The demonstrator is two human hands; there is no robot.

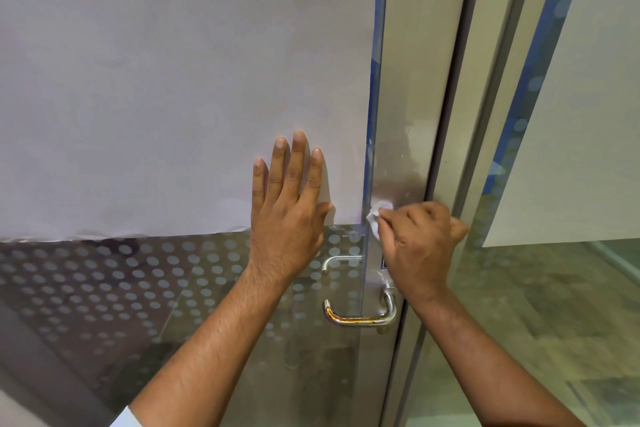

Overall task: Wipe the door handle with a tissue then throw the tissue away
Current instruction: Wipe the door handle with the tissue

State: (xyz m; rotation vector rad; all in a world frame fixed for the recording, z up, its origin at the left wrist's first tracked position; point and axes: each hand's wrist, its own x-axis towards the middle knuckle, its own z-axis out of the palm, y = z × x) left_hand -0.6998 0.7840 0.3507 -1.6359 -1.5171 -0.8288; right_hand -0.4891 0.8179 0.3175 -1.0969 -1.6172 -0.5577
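Head view, glass door at close range. Left hand (289, 204): open, palm and spread fingers laid flat on the white sheet (173, 80) covering the upper glass, apparently steadying the door. Right hand (420, 246): closed in a fist round a small crumpled white tissue (377, 215), of which only a wad shows past the thumb side. The tissue is pressed against the brushed metal door stile (405, 135), above the lever, not on it. Door handle (360, 314): a silver U-shaped lever, mounted low on the stile just below the right wrist, projecting left across the glass; an orange-brown streak runs along its horizontal bar, either rust, grime or a reflection, which cannot be told. A second lever (337, 262) is seen through the glass, on the far side. Lower pane: frosted dot pattern (138, 281). Progress, as judged: wiping is in hand but at the plate above the lever; the lever's bar looks unwiped. Remaining: pass the tissue over the handle, then discard it. No bin is in view.
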